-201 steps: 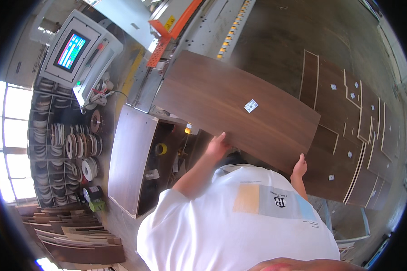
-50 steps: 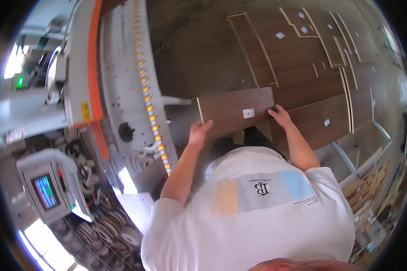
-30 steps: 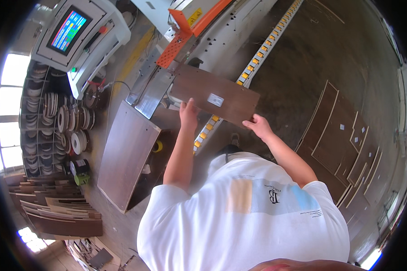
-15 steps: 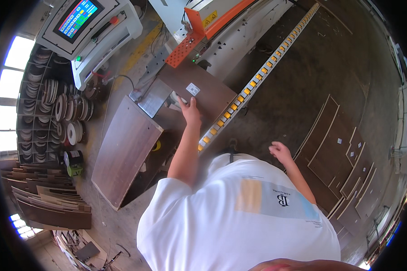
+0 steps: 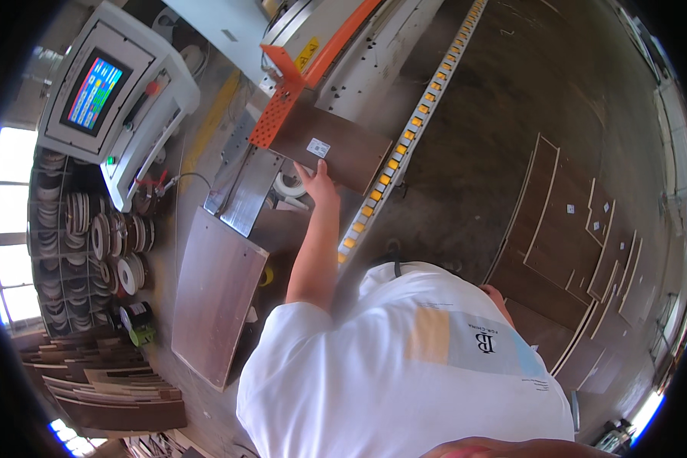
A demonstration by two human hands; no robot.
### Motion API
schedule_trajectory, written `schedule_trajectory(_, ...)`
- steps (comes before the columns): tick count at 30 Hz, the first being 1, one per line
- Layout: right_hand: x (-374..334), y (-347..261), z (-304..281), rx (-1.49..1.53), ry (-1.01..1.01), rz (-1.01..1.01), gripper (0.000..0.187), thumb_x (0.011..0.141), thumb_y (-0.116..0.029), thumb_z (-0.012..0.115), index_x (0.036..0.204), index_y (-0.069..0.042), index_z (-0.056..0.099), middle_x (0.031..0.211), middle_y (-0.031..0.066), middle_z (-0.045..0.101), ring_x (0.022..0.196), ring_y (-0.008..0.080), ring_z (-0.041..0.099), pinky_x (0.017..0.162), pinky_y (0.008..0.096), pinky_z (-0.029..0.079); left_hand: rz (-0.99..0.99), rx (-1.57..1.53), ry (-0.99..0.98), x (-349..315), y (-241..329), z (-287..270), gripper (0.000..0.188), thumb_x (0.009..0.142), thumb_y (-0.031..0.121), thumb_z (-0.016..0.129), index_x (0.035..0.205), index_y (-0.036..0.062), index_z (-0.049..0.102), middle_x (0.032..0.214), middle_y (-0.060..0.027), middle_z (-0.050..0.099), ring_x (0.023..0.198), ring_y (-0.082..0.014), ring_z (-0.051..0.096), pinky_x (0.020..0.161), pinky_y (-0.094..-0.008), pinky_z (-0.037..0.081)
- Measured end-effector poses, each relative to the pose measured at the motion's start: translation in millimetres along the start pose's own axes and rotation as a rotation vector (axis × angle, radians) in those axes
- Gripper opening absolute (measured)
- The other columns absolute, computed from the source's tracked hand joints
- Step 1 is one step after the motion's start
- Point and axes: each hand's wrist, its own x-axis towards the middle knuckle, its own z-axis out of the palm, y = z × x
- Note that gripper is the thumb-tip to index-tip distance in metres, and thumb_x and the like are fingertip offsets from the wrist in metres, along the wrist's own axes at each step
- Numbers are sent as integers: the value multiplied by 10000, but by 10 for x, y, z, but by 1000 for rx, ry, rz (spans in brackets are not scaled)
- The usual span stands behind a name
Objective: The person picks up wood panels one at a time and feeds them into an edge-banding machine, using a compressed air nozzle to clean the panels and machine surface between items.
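A dark brown panel [image 5: 343, 145] with a white label lies flat at the edge of the machine. Its far left part runs under an orange perforated guard [image 5: 276, 114]. My left hand [image 5: 320, 187] touches the panel's near edge, thumb and forefinger spread apart; its other fingers are partly hidden. Close to that hand, a white ring-shaped part [image 5: 288, 185] shows beside a bare metal plate [image 5: 253, 191]. My right hand [image 5: 494, 293] hangs at my right side, mostly covered by my white shirt, so its fingers cannot be made out.
A rail with yellow rollers [image 5: 393, 164] runs diagonally along the panel's right end. A brown board [image 5: 217, 298] sits left of my arm. Several panels [image 5: 565, 252] lie at the right. A control console [image 5: 114, 91] and racked edging rolls [image 5: 80, 221] stand at the left.
The panel has moved away along the machine, further under the orange guard, and my left hand has followed it. My right hand has dropped behind my shirt. The whole view has turned.
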Motion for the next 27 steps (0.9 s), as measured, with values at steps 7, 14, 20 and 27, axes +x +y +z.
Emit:
schedule_trajectory(7, -145, -274, -89, 194, 51, -1, 451, 883, -281, 737, 1234, -10, 661, 1024, 143, 742, 939, 211, 705, 825, 335, 549, -85, 58, -117, 393, -251, 705, 929, 926, 128, 673, 1594, 423, 98, 1390, -70, 550, 1018, -308, 610, 655, -509, 519)
schedule_trajectory(14, 31, 624, -208, 325, 206, -23, 336, 888, -254, 749, 1112, -9, 695, 877, 83, 718, 757, 149, 678, 692, 309, 553, -135, 113, -119, 811, -297, 1087, 837, 962, 132, 633, 1572, 397, 125, 1416, -141, 511, 1129, -353, 590, 815, -525, 593)
schedule_trajectory(20, -157, 1433, -293, 438, 396, 75, 301, 870, -323, 733, 977, -41, 740, 771, 57, 697, 620, 147, 640, 554, 301, 521, 394, 601, -102, 258, -501, 1818, 502, 950, 118, 607, 1421, 45, 450, 1283, -144, 610, 1075, -299, 619, 938, -412, 521)
schedule_trajectory(27, -135, 1891, -354, 709, 333, 304, 322, 844, -317, 681, 991, -41, 758, 842, 113, 719, 692, 221, 689, 683, 349, 557, 476, 945, -849, -1031, -1747, 2330, 401, 947, 87, 611, 1339, 17, 562, 1138, -58, 678, 980, -175, 644, 887, -303, 526)
